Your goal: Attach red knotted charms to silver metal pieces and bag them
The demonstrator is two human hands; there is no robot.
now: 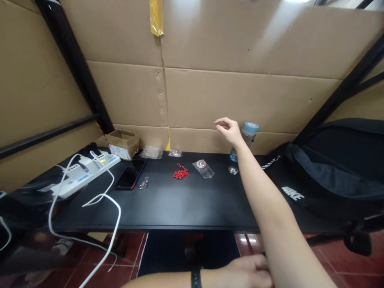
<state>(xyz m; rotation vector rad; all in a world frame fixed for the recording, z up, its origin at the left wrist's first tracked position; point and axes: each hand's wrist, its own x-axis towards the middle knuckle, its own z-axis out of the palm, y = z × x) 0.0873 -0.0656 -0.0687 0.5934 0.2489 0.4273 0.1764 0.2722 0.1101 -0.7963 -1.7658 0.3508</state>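
Observation:
My right hand [229, 130] is raised in front of the cardboard wall, beside a blue-capped water bottle [250, 130]. Its thumb and fingers are bent but apart, with nothing between them. Low in view, my left hand [244, 272], wearing a black wristband [196, 278], lies against my right forearm; its fingertips are blurred and partly hidden. On the black table [180, 204] are a bunch of red cords [181, 173], a clear bag [207, 172] with a round silver-and-red piece, and a small round clear-wrapped piece [233, 170] below the bottle.
Left on the table are a phone [131, 175], a small keychain [144, 183], a white power strip [87, 176] with loose cables, and an open cardboard box [123, 143]. Clear bags [151, 152] and another small packet [175, 153] lie by the wall. A black backpack [330, 176] fills the right.

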